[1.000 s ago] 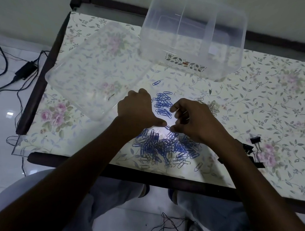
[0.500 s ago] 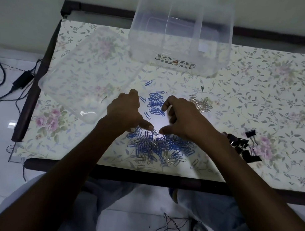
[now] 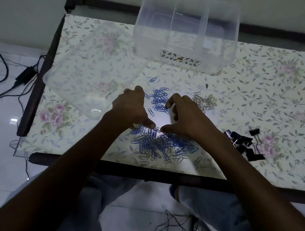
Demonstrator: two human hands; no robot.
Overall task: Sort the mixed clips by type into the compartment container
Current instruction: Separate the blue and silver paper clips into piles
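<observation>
Left hand (image 3: pixel 131 107): knuckles up over the near pile, thumb stretched toward the other hand; the thumb tip presses down on a paper clip at the pile's far edge. The other fingers are curled under, and what they hold, if anything, I cannot tell.
Right hand (image 3: pixel 186 118): thumb reaching left, its tip close to the left thumb but apart from it; the fingers are bent and loosely spread, tips down beside the blue heap. No clip shows between them.
Mixed pile (image 3: pixel 161 145): blue and silver paper clips tangled together, just below both thumbs and near the table's front edge.
Blue clips (image 3: pixel 160 101): a sorted heap beyond the hands, between them; a few lie loose around it, and one stray blue clip (image 3: pixel 152 79) is farther back.
Silver clips (image 3: pixel 203 102): a smaller heap just right of the right hand's knuckles.
Black binder clips (image 3: pixel 245 146): bunched to the right, beside the right forearm.
Compartment container (image 3: pixel 185 33): clear plastic with inner dividers, at the back of the table, well apart from the heaps; no clips show inside.
Clear lid (image 3: pixel 91 68): lying tilted at the left, its near corner beside the left hand.
Table (image 3: pixel 253 87): flowered cover, dark frame.
Floor at the left: a black adapter (image 3: pixel 26 75) with its cables.
</observation>
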